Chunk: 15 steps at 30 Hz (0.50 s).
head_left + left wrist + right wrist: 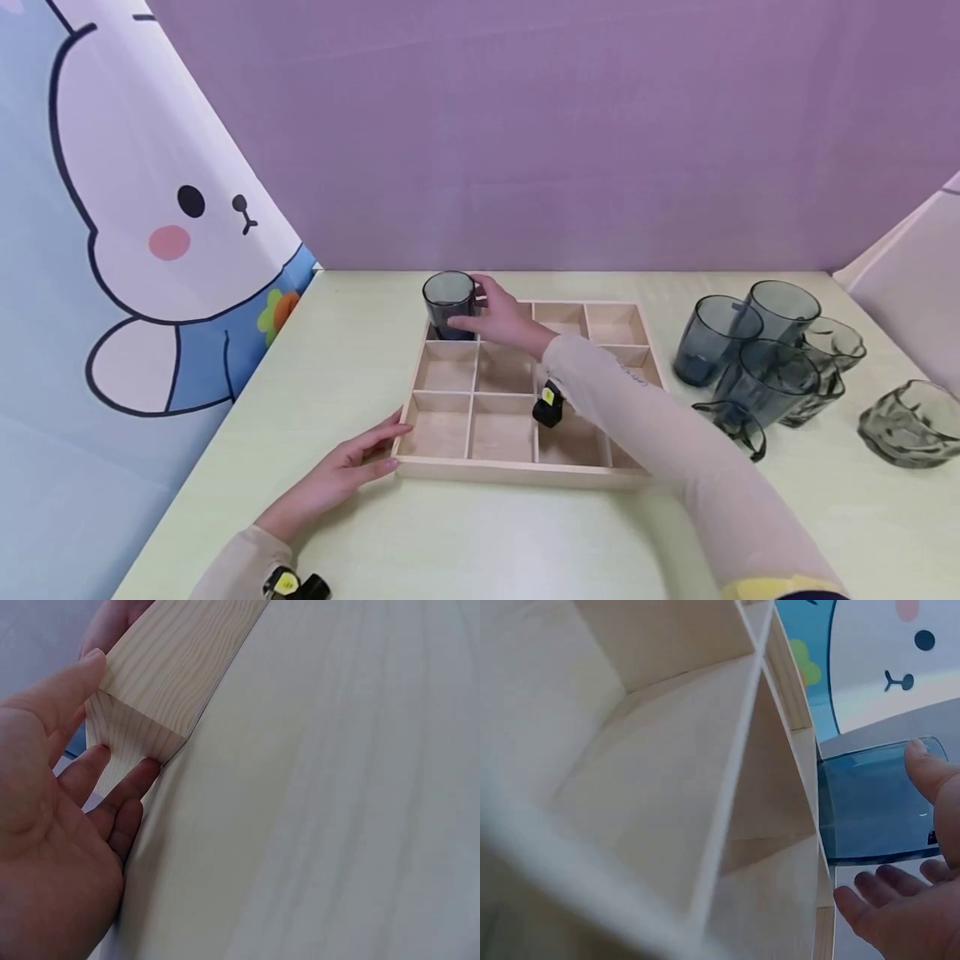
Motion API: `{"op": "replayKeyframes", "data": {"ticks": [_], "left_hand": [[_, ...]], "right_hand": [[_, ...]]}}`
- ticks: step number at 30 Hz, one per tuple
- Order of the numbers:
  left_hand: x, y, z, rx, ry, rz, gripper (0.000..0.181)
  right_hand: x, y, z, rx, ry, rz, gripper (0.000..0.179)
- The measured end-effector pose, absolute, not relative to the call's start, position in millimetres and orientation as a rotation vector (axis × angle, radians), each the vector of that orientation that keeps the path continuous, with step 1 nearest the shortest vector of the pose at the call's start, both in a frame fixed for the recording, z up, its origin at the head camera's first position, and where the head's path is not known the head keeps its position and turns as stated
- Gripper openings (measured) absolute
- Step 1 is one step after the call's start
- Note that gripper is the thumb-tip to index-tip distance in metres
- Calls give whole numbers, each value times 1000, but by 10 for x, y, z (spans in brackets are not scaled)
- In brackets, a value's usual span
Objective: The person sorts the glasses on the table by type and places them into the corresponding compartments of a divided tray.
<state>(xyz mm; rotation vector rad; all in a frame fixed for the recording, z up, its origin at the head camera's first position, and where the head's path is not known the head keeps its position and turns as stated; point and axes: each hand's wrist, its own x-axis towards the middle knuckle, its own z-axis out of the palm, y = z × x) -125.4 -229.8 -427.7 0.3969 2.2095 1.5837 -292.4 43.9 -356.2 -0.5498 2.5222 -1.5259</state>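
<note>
A smoky blue drinking glass [450,308] stands upright at the back left compartment of a wooden divided box [517,472]. My right hand [506,321] holds this glass from its right side, thumb across the front and fingers behind. In the right wrist view the thumb overlaps the glass [877,802] near one end, and the other fingers lie along its lower edge. At the front left corner of the box, my left hand [348,471] grips the wood. Its thumb and fingertips meet the corner [146,724] in the left wrist view.
Right of the box stands a close group of tinted glasses [772,379], some tall and smooth, some wavy, with a handle [753,442] showing at the front. A separate wavy glass [911,425] sits farther right. A purple cloth [562,142] hangs behind the table [480,533].
</note>
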Motion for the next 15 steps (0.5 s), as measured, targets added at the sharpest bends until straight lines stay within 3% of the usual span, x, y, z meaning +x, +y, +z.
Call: {"op": "replayKeyframes", "data": {"ticks": [8,15], "left_hand": [[-1238,-2293,-4253,402,2241,1545,51],[-1224,-2299,-4241,437,2238,1559,50]], "right_hand": [[-2751,676,-3523,-602,2559,-1382,89],[-2620,876,-3485,-640,2549,-1431,79]]}}
